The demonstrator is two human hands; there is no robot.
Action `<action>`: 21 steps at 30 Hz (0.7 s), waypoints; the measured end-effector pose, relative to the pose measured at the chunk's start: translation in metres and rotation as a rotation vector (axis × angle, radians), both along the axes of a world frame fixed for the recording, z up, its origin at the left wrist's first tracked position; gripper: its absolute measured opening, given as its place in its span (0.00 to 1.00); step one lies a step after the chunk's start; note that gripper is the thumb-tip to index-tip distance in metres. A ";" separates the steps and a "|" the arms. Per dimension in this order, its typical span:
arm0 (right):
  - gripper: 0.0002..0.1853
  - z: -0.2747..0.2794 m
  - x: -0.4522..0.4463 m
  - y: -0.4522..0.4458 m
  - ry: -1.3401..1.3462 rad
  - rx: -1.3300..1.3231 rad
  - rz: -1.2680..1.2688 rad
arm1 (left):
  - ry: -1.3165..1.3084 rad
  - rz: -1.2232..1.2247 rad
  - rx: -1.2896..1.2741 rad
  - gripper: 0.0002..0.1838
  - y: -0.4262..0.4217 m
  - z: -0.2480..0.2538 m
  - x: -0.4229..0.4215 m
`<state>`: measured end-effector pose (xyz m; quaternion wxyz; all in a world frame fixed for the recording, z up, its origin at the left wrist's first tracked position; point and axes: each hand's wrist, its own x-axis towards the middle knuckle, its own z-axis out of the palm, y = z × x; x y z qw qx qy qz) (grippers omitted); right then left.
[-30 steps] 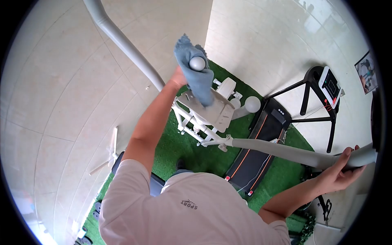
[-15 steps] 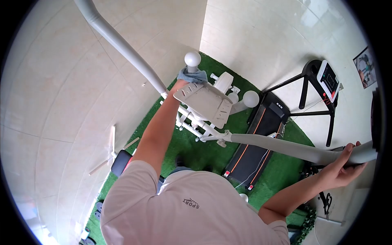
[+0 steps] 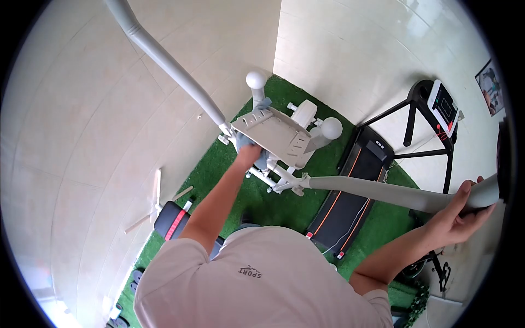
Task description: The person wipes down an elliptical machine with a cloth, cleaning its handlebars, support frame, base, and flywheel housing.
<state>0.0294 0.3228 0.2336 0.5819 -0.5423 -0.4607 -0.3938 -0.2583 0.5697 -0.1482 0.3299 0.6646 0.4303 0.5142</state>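
Observation:
My left hand (image 3: pixel 250 154) is closed on a blue-grey cloth (image 3: pixel 262 160), pressed under the near edge of a pale slotted plate (image 3: pixel 273 134) on a white exercise machine. A bit of cloth also shows at the plate's far corner. My right hand (image 3: pixel 462 216) wraps round the far right end of a thick pale handlebar (image 3: pixel 377 190). A second long handlebar (image 3: pixel 169 63) rises to the upper left. Beyond the plate stand two ball-ended posts, one with a white ball (image 3: pixel 255 80) and one with another ball (image 3: pixel 331 128).
A treadmill (image 3: pixel 350 197) with a console (image 3: pixel 444 108) stands to the right on green turf (image 3: pixel 224 180). Tiled walls (image 3: pixel 98 109) meet behind the machine. A black padded seat with a red stripe (image 3: pixel 175 223) is at the left. Slippers (image 3: pixel 135 279) lie at the lower left.
My left hand has moved with the cloth from the left ball-ended post's base down to the plate's near side. My right hand stays on the handlebar. The view has shifted slightly.

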 end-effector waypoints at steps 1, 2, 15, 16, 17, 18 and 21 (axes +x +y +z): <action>0.29 -0.003 0.003 0.001 0.015 0.038 0.038 | 0.145 0.117 0.135 0.26 -0.020 0.004 0.001; 0.30 -0.004 0.004 0.001 0.031 0.072 0.073 | 0.145 0.116 0.125 0.26 -0.035 0.005 0.002; 0.32 0.003 0.003 -0.010 -0.085 -0.033 0.211 | 0.635 0.132 0.309 0.30 -0.141 0.081 0.087; 0.35 0.003 0.001 -0.011 -0.106 -0.065 0.178 | 0.610 0.112 0.256 0.30 -0.149 0.088 0.093; 0.37 0.002 0.001 -0.012 -0.052 -0.079 0.221 | 0.520 0.172 0.358 0.23 -0.148 0.090 0.099; 0.37 0.000 0.003 -0.014 -0.052 -0.076 0.216 | 0.519 0.168 0.362 0.23 -0.142 0.086 0.104; 0.41 -0.003 0.004 -0.016 -0.070 -0.108 0.230 | 0.515 0.049 0.182 0.07 -0.108 0.091 0.122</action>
